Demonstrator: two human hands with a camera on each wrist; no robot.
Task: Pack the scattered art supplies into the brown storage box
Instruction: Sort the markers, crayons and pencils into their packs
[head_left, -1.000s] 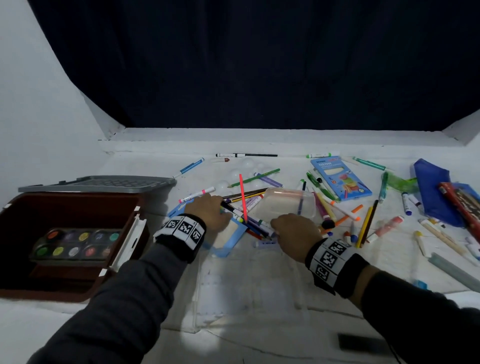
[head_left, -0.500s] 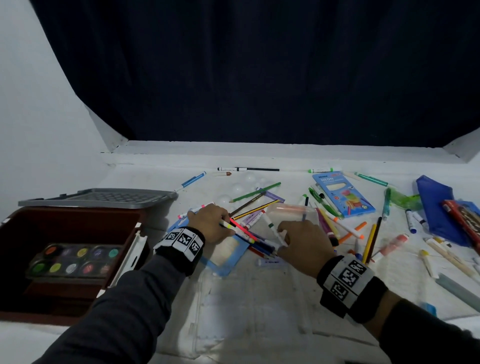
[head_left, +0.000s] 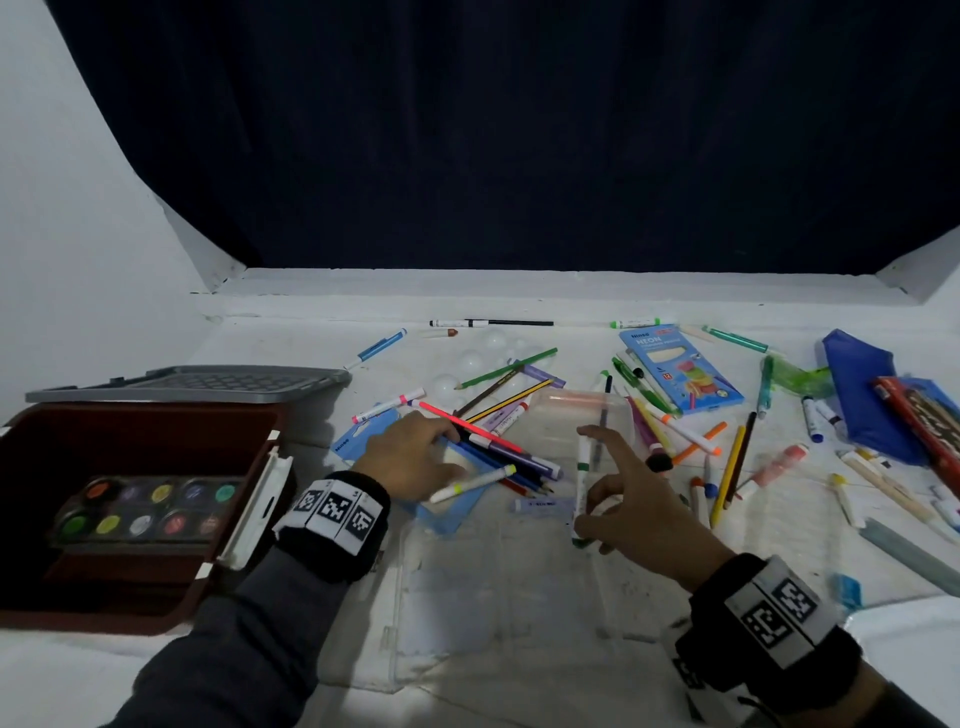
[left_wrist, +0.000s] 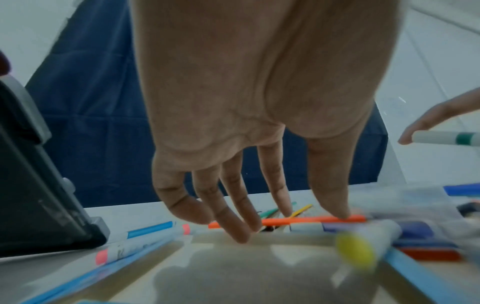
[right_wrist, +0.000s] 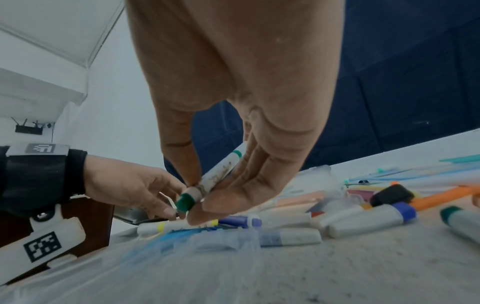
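Note:
The brown storage box (head_left: 130, 616) stands open at the left with a paint palette (head_left: 145, 512) inside. My left hand (head_left: 447, 452) lies with straight fingers (left_wrist: 285, 220) on a bundle of pens and pencils (head_left: 514, 460) spread over a blue card package (head_left: 363, 441); its thumb tip touches a pink-orange pen (left_wrist: 311, 221). A yellow-capped marker (head_left: 472, 483) lies just beneath that hand. My right hand (head_left: 597, 499) pinches a white marker with a green cap (right_wrist: 207, 181) between thumb and fingers, lifted off the table just right of the bundle.
The box's grey lid (head_left: 192, 384) stands behind it. A clear plastic tub (head_left: 587, 415), a blue neon pencil pack (head_left: 680, 369), a blue pouch (head_left: 862, 395) and several loose markers and pencils (head_left: 727, 467) cover the right side. A clear flat tray (head_left: 467, 597) lies in front.
The pink pen that stood upright in my left hand's bundle now lies flat with the others. My right hand has picked the green-capped marker off the pile and drawn back.

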